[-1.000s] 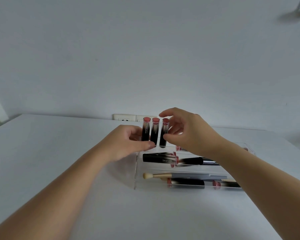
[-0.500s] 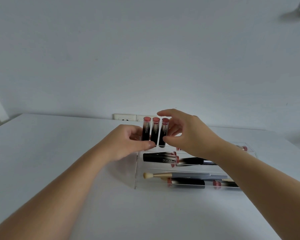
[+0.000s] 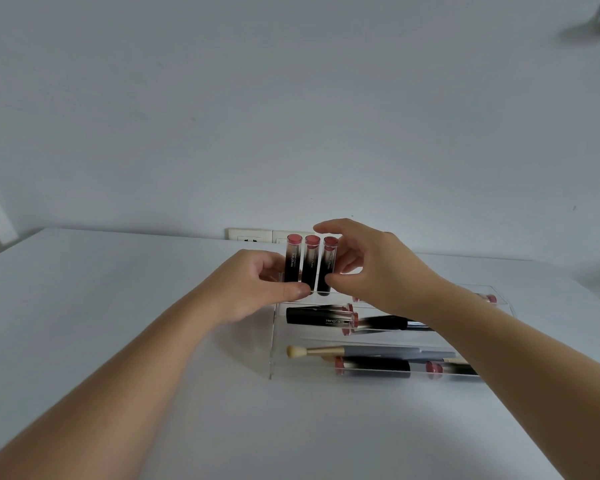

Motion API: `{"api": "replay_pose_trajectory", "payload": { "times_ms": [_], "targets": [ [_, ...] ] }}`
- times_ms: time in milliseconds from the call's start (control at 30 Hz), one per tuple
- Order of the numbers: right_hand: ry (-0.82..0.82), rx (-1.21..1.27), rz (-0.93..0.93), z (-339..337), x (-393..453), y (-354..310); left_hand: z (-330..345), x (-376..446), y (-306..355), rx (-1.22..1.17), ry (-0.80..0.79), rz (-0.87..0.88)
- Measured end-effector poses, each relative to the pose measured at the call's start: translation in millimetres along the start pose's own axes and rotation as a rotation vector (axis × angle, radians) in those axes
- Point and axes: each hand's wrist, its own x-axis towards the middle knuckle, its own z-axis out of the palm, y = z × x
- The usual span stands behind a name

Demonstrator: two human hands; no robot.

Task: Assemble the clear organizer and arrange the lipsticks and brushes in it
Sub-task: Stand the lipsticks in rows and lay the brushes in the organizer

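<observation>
Three upright black lipsticks with pink tops stand side by side in a clear holder [image 3: 315, 289] at the back of the clear organizer [image 3: 273, 344]. My left hand [image 3: 253, 289] pinches the holder's left front, thumb on its face beside the left lipstick [image 3: 292, 258] and the middle lipstick [image 3: 310, 263]. My right hand [image 3: 374, 268] curls round the right lipstick [image 3: 329, 261], index finger over its top and thumb at its base. Lying in the organizer's trays are a brush [image 3: 361, 350] and several more lipsticks [image 3: 319, 317].
The organizer sits on a white table [image 3: 118, 289] against a white wall. A wall socket plate [image 3: 250, 234] is right behind the upright lipsticks. My right forearm crosses over the organizer's right half and hides part of it.
My right hand has crept slightly left, its index finger reaching further over the lipstick tops. The left hand and the lipsticks have barely moved.
</observation>
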Motion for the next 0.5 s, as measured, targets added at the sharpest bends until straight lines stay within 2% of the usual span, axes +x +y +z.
{"api": "replay_pose_trajectory", "payload": {
  "times_ms": [500],
  "targets": [
    [0.017, 0.027, -0.035, -14.2, 16.4, -25.1, 0.3, -0.7, 2.0, 0.033, -0.012, 0.013]
  ]
}}
